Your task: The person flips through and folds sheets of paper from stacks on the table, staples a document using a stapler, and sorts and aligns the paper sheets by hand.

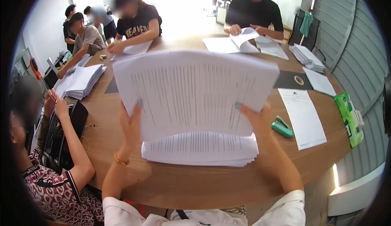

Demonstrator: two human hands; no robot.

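Note:
Both my hands grip a thick stack of printed paper (195,91), raised and tilted toward me above the table. My left hand (131,122) holds its left edge, thumb on the front sheet and fingers hidden behind. On the right edge, my right hand (257,120) has the same grip. Below the raised sheets, a second pile of printed paper (199,154) lies on the wooden table (163,185), its edges slightly uneven. A green stapler (282,127) rests just right of my right hand, beside a single printed sheet (301,118).
Further right lie a roll of tape (299,80), a green packet (349,120) and paper stacks (307,58). At left are another paper stack (85,81) and a black case (67,132). Several people sit or stand around the table, some handling papers.

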